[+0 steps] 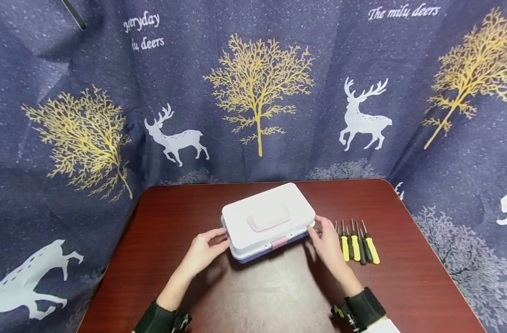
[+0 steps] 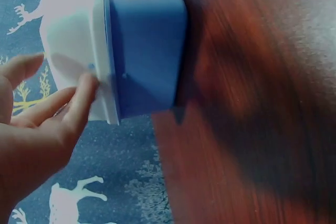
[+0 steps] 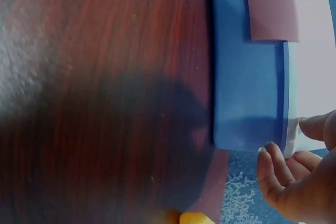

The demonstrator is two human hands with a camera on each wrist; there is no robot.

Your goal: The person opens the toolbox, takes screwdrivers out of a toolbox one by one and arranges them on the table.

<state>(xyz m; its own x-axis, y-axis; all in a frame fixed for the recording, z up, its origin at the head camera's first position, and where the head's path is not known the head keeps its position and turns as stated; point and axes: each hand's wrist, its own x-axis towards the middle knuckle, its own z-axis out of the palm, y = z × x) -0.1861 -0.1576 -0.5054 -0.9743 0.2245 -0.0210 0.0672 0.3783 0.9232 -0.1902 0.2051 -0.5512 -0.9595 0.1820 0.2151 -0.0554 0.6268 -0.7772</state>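
A dark red wood-grain table (image 1: 403, 286) with rounded corners carries everything. Behind and around it hangs a navy curtain (image 1: 278, 69) printed with white deer, yellow trees and white lettering.

A plastic box (image 1: 268, 220) with a white lid and blue base lies near the middle of the table, closed. Its long axis runs roughly left to right across the head view, turned slightly so the right end sits farther from the person. A pink handle (image 1: 269, 218) lies flat on the lid, and a pink latch (image 1: 279, 242) on the long front side faces the person.

The left hand (image 1: 203, 252) is at the box's left end, fingers relaxed and spread, fingertips (image 2: 86, 85) touching the lid's rim. The right hand (image 1: 328, 245) is at the box's right front corner, fingers loosely curved, with fingertips (image 3: 315, 127) against the lid edge. Neither grip is curled round the box; both merely touch its ends.

Just right of the right hand lies a row of small screwdrivers (image 1: 357, 245) with yellow and black handles, side by side, tips pointing away from the person. They lie near the box but apart from it.
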